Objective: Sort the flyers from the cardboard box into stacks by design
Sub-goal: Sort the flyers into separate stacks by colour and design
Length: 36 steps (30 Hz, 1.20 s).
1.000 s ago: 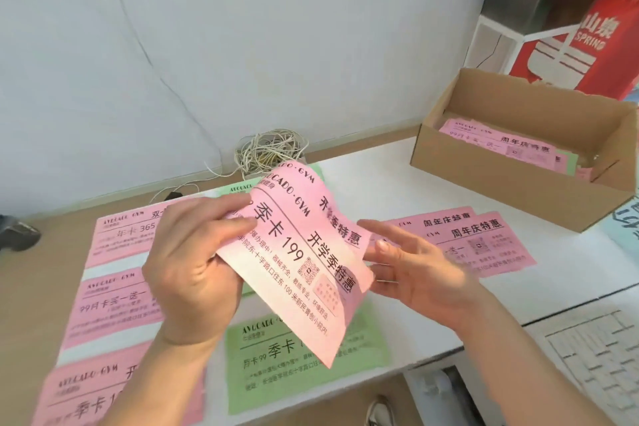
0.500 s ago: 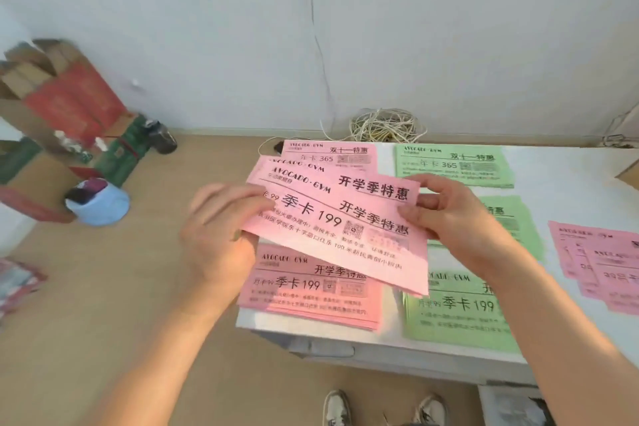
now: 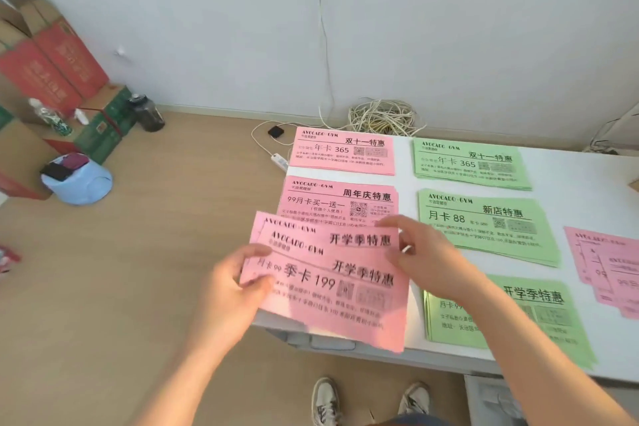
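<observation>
Head view looks down on two bare forearms that reach forward from the lower edge, above a pair of shoes (image 3: 325,401) on the wooden floor. The left hand (image 3: 235,290) grasps the left edge of two pink flyers (image 3: 332,290), with the thumb lying on top and the other fingers under the paper. The right hand (image 3: 428,256) bends its fingers over the upper right corner of the same flyers and pinches it. The picture is blurred there, so the thumb is not clear. Both wrists are almost straight, and the palms turn toward each other.

The two flyers are fanned, both with the heading "开学季特惠". They are held low over the front left corner of the white table (image 3: 581,183). Half a second ago they hung farther back and hid the anniversary stack, and a pink stack of their own design was visible in front of them. Now they cover that place, and I cannot tell if they touch it.

Just right of them lies a green stack (image 3: 553,301) with the same heading. Behind are the pink anniversary stack (image 3: 339,199) and the green "月卡 88" stack (image 3: 484,221). Farther back are the pink "年卡 365" stack (image 3: 342,152) and the green "年卡 365" stack (image 3: 470,162). Loose pink sheets (image 3: 608,270) lie at the right edge. A coil of cable (image 3: 383,116) rests by the wall.
</observation>
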Each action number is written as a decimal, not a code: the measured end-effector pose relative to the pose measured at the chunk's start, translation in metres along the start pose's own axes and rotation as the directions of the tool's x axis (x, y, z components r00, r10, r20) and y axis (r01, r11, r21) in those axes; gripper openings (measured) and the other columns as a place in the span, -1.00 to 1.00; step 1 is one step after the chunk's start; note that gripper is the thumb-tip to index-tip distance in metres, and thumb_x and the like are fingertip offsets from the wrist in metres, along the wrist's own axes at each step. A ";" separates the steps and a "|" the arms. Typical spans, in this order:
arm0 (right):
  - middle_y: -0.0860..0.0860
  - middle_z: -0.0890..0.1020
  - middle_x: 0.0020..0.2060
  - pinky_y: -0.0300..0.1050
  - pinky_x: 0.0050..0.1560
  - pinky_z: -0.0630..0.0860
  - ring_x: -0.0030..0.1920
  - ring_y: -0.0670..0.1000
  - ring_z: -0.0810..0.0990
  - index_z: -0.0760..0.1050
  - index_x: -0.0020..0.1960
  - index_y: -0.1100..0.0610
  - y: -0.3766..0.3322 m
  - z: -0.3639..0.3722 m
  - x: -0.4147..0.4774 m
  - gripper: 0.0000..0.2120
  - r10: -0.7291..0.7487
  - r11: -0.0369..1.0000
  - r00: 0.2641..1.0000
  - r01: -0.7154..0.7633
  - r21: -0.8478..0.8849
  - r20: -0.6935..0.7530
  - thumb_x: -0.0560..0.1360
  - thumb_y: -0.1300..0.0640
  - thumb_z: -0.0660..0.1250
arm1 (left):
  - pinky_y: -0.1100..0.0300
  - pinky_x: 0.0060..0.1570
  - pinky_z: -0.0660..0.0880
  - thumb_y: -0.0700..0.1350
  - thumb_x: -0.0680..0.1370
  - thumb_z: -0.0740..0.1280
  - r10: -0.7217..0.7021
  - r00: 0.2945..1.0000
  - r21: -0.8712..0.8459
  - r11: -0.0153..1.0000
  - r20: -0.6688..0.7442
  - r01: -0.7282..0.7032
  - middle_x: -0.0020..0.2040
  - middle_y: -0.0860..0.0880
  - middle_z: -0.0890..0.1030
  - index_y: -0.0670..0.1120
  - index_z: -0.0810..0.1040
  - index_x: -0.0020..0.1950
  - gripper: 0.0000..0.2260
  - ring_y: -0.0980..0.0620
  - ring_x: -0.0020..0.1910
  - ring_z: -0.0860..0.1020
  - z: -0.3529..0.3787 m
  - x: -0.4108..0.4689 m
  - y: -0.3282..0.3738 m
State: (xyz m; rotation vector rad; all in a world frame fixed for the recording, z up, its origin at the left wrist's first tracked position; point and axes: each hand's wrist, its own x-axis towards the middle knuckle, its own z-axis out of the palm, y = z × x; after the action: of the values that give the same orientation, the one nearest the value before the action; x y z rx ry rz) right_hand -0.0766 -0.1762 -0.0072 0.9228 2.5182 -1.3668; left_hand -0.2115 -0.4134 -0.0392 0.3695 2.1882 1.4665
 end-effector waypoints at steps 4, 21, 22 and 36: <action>-0.12 0.53 -0.20 -0.31 -0.31 0.38 -0.21 -0.13 0.51 0.35 0.36 -0.05 0.017 0.025 0.000 -0.61 -0.008 0.953 0.999 -0.007 -0.303 -0.047 0.56 0.17 0.21 | 0.19 -0.18 0.53 -0.24 0.46 0.41 0.045 0.999 0.313 0.949 0.009 -0.046 0.02 0.09 0.62 0.25 0.47 0.13 -0.58 0.24 -0.22 0.60 0.013 -0.007 -0.017; 0.04 -0.30 0.53 0.27 0.45 -0.11 0.52 0.17 -0.29 -0.38 0.52 -0.03 0.014 0.054 -0.011 0.14 -0.074 0.605 0.954 0.275 -0.747 0.292 0.33 -0.31 0.38 | -0.11 0.40 -0.35 0.25 0.33 0.45 -0.094 0.702 0.704 0.203 0.706 -0.680 0.51 -0.05 -0.37 0.12 -0.35 0.50 0.10 -0.15 0.47 -0.37 0.042 0.025 0.011; 0.04 -0.29 0.53 0.27 0.45 -0.12 0.52 0.16 -0.29 -0.37 0.52 -0.05 0.013 0.051 -0.012 0.15 -0.068 0.621 0.953 0.273 -0.734 0.297 0.32 -0.33 0.39 | -0.10 0.43 -0.32 0.26 0.35 0.44 -0.071 0.698 0.696 0.199 0.712 -0.690 0.53 -0.05 -0.32 0.11 -0.32 0.51 0.07 -0.14 0.49 -0.33 0.041 0.028 0.009; 0.09 0.00 0.50 0.23 0.36 0.14 0.49 0.14 -0.01 -0.12 0.52 -0.11 0.020 0.048 -0.015 0.00 -0.189 0.644 0.960 0.280 -0.712 0.207 0.30 -0.29 0.41 | -0.07 0.46 -0.19 0.30 0.30 0.40 0.068 0.703 0.681 0.196 0.708 -0.705 0.50 -0.03 0.00 0.12 -0.13 0.52 -0.02 -0.04 0.50 -0.06 0.041 0.037 0.010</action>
State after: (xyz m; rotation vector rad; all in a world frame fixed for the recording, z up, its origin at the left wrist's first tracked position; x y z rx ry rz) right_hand -0.0614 -0.2131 -0.0443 0.3306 2.7634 -0.2856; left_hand -0.2220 -0.3598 -0.0520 1.6930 2.2185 -0.1308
